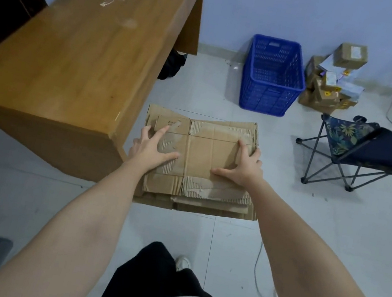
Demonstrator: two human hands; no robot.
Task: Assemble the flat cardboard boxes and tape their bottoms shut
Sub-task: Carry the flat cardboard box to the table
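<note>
A stack of flat cardboard boxes [205, 209] lies on the tiled floor in front of me. The top flat box [204, 155] is worn, with torn patches where tape was pulled off. My left hand [153, 148] lies on its left part, thumb and index finger spread on top and the other fingers bent over the left edge. My right hand [244, 164] holds the right edge, with thumb and index finger on top and the remaining fingers curled round the side. No tape roll is in view.
A wooden table [76, 48] stands close on the left of the stack. A blue plastic crate [271, 78] and a pile of parcels [333, 78] sit by the far wall. A folding chair [362, 149] is at right. A cable [257, 269] runs near my feet.
</note>
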